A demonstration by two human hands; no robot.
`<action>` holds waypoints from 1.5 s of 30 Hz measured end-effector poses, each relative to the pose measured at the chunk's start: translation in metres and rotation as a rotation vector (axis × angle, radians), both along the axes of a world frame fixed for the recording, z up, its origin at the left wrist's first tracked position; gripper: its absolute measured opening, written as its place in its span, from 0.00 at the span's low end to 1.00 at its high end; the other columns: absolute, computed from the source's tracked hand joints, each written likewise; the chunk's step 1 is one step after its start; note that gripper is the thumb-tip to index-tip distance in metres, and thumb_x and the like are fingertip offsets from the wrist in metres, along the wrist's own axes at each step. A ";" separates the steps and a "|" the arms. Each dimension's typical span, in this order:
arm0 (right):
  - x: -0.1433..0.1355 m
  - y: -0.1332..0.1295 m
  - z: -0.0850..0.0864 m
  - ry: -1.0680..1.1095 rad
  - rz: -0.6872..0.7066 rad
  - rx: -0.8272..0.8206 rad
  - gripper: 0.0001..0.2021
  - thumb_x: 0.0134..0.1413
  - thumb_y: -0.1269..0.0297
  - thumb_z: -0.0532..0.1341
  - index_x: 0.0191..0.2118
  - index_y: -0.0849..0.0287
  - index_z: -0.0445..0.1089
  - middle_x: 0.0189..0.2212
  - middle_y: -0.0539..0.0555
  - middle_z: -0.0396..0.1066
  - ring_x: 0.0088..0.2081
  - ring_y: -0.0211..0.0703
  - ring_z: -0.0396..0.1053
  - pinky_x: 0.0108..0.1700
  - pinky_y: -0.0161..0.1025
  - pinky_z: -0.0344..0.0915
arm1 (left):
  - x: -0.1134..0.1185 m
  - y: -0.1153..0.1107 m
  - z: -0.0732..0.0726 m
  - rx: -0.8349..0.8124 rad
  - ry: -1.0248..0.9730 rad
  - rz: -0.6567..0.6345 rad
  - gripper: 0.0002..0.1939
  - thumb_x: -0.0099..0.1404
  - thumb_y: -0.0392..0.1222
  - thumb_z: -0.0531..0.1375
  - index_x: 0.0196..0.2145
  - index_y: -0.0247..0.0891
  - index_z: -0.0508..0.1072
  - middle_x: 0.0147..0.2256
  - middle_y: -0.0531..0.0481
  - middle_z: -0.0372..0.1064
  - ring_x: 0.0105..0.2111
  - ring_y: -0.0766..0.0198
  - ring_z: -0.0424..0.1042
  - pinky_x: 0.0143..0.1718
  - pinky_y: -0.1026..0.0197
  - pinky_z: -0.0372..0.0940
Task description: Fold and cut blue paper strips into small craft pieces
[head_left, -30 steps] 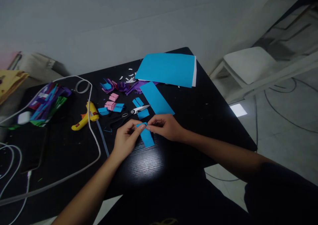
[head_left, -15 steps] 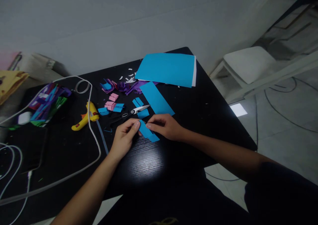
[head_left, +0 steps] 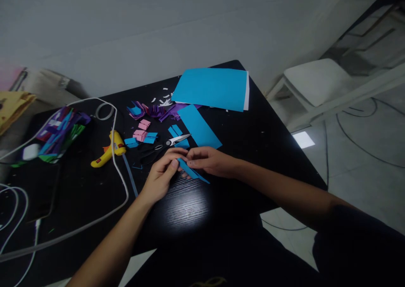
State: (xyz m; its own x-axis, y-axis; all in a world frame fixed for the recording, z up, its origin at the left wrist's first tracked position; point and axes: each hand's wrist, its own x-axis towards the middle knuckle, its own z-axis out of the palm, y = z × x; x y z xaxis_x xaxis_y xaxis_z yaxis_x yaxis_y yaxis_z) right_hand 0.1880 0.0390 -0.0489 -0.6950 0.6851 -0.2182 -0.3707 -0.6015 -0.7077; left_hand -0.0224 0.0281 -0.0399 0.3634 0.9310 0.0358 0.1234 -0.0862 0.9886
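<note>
A small folded strip of blue paper (head_left: 187, 169) is held over the near part of the black table, tilted down to the right. My left hand (head_left: 161, 175) pinches its upper left end between thumb and fingers. On its far right side, my right hand (head_left: 210, 161) grips the strip's edge, its fingertips meeting those of the left. Just beyond the hands lie scissors (head_left: 174, 141) with dark handles, small folded blue paper pieces (head_left: 175, 130) and a longer blue paper strip (head_left: 201, 126).
Blue sheets (head_left: 211, 88) lie at the table's back right. Pink folded pieces (head_left: 140, 134), purple paper folds (head_left: 157, 111) and white scraps are left of them. A yellow glue gun (head_left: 114, 149) rests under a looping white cable (head_left: 122, 173). A white stool (head_left: 316, 80) stands at right.
The blue paper strip has tipped, showing a narrower face than before. My right hand has shifted slightly left, closer to the left hand's fingers.
</note>
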 end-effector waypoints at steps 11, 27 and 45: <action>-0.001 0.001 -0.005 -0.225 -0.274 0.232 0.20 0.46 0.67 0.75 0.45 0.57 0.70 0.31 0.47 0.75 0.35 0.39 0.76 0.41 0.39 0.73 | 0.005 -0.002 0.002 0.069 0.146 0.128 0.16 0.71 0.55 0.60 0.45 0.40 0.78 0.39 0.47 0.78 0.38 0.58 0.75 0.42 0.59 0.69; -0.006 -0.003 -0.008 -0.381 -0.425 0.404 0.13 0.51 0.61 0.73 0.37 0.57 0.70 0.29 0.48 0.74 0.30 0.37 0.73 0.37 0.39 0.74 | 0.007 -0.007 -0.001 0.147 0.267 0.153 0.13 0.70 0.47 0.62 0.30 0.38 0.74 0.24 0.56 0.67 0.24 0.68 0.65 0.28 0.65 0.60; -0.002 -0.001 -0.003 -0.254 -0.342 0.292 0.13 0.53 0.57 0.72 0.37 0.61 0.75 0.29 0.51 0.76 0.32 0.38 0.76 0.32 0.35 0.77 | 0.004 -0.006 -0.003 0.095 0.230 0.163 0.16 0.72 0.52 0.60 0.32 0.37 0.75 0.25 0.54 0.68 0.26 0.67 0.64 0.28 0.65 0.61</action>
